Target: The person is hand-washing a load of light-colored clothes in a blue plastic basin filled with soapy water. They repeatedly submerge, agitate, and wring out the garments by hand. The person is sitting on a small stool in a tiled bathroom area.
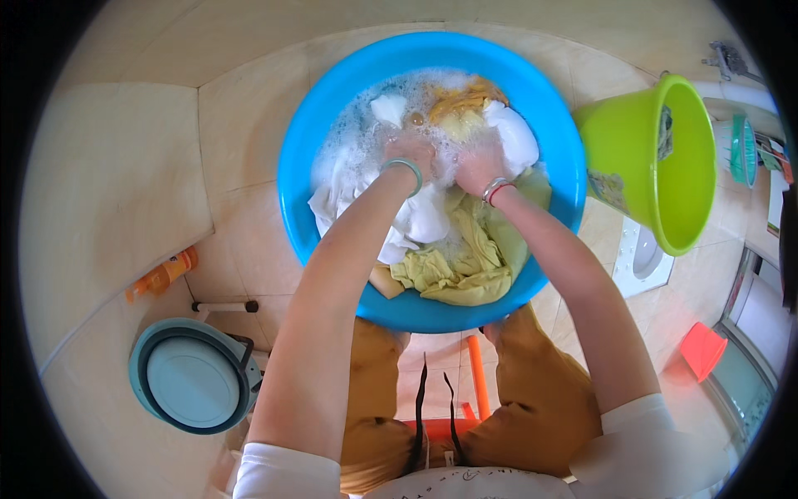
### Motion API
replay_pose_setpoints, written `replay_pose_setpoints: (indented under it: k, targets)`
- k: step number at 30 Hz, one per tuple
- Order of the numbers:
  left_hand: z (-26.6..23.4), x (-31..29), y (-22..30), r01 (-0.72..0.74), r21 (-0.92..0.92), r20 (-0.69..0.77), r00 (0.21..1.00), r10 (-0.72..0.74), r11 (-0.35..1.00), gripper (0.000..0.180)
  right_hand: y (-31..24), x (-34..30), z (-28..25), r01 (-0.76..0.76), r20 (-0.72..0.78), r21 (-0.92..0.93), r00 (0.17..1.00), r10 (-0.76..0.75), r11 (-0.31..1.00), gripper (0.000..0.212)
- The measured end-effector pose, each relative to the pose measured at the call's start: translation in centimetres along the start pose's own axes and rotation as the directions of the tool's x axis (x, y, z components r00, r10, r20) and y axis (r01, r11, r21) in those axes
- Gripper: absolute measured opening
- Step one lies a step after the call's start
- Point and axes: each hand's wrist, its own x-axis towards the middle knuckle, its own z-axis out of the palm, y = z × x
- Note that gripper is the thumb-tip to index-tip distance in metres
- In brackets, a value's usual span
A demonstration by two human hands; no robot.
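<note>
A large round blue basin [297, 187] stands in front of my knees, holding foamy water and wet laundry. My left hand [411, 151], with a pale green bangle at the wrist, is down in the suds among white clothes [426, 214]. Close to its right, my right hand [479, 169] also dips into the foam, beside another white bulge of cloth [512, 137]. Foam and water hide the fingers of both hands. A yellow-green garment [474, 279] lies bunched at the near side of the basin. Mustard-coloured cloth [462, 98] shows at the far side.
A tall lime-green bucket [615, 145] leans at the right, next to a white squat toilet [644, 258]. On the left are a grey-blue folding basin [191, 381] and an orange bottle [164, 273]. An orange-red stool [440, 429] is beneath me. Walls curve around the tiled floor.
</note>
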Motion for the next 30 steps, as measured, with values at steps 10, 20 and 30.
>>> replay_pose_setpoints:
  k: [10, 20, 30]
  targets:
    - [-5.8, -9.6, 0.8, -0.416, -0.89, -0.353, 0.887, 0.297, 0.185, 0.06, -0.6, -7.1, -15.7, 0.154, -0.249, 0.804, 0.964, 0.09, 0.574, 0.042]
    - [-11.6, -19.4, 2.9, 0.025, -0.903, 0.039, 0.999, -0.024, -0.429, 0.089, -3.6, -14.6, -27.7, 0.457, -0.456, 0.889, 0.879, 0.141, 0.028, 0.042]
    - [-4.5, -15.6, 6.8, 0.154, -0.389, -0.435, 0.838, 0.328, -0.908, 0.076, -5.9, -21.9, -30.4, 0.472, -0.472, 0.879, 0.881, 0.011, -0.07, 0.044]
